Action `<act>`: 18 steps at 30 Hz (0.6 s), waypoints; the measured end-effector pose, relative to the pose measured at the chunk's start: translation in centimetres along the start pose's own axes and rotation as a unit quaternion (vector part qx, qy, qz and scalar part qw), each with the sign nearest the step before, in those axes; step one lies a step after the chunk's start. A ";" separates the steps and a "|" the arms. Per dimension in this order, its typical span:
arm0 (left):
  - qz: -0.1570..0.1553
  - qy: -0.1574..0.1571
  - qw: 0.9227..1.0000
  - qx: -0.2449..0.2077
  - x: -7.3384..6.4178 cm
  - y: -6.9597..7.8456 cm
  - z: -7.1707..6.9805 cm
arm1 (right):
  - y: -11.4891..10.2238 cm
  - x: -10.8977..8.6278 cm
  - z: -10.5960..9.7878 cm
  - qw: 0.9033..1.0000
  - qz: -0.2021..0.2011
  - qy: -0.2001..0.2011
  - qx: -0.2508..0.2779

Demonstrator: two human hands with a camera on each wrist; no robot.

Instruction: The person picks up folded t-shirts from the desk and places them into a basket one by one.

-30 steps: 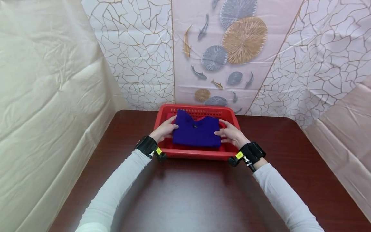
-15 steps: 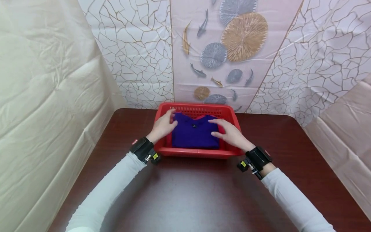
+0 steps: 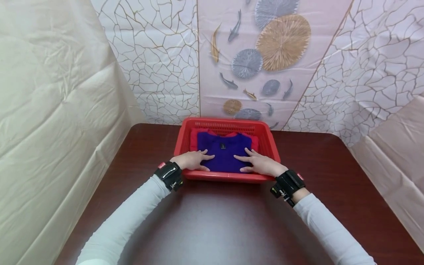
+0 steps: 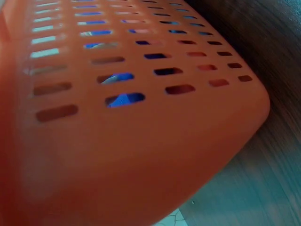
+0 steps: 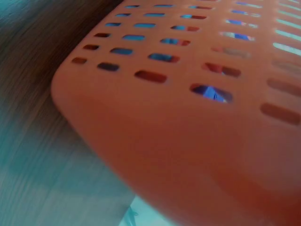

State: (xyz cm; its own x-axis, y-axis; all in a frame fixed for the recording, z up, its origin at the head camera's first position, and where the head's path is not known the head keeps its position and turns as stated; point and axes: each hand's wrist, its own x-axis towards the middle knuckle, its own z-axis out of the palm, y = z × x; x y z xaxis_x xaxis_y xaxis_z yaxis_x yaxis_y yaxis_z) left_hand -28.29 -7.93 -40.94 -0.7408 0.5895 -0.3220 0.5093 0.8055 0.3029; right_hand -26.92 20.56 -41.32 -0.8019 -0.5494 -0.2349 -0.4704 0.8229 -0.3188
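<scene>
A folded dark blue shirt (image 3: 223,152), its neckline and small label toward the back, lies in the red plastic basket (image 3: 228,177). Beneath it, red cloth (image 3: 195,138) shows at the back and sides. My left hand (image 3: 193,161) reaches over the basket's front left and rests on the shirt with fingers spread. From the right, my right hand (image 3: 260,163) lies on the shirt's other side, its fingers also spread. In both wrist views the slotted basket wall (image 4: 141,150) hides the hands, and bits of blue show through the slots.
The basket stands at the back of a dark brown table (image 3: 212,221). Behind it hangs a patterned cloth backdrop (image 3: 246,92), and a cream cloth (image 3: 66,129) drapes along the left side.
Both hands first held the shirt by its sides over the basket, then let go and lifted off. Now they have come down flat on the shirt, which sits nearer the front rim.
</scene>
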 end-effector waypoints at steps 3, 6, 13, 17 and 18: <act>0.005 -0.006 1.000 -0.001 0.3 0.0 0.2 | 0.0 -0.1 0.1 1.000 0.011 -0.013 0.011; 0.008 0.008 1.000 0.001 0.7 0.0 -0.1 | 0.2 0.1 -0.2 1.000 0.018 -0.009 0.019; 0.003 0.130 0.991 0.000 -0.2 0.2 -0.7 | -0.5 0.0 -0.5 0.995 0.032 0.087 0.021; 0.003 0.263 0.965 0.009 -2.7 2.3 0.2 | -2.8 -2.1 0.4 0.977 0.030 0.212 0.000; 0.010 0.299 0.954 0.010 -3.5 2.9 0.7 | -3.6 -2.8 0.8 0.970 0.025 0.242 -0.005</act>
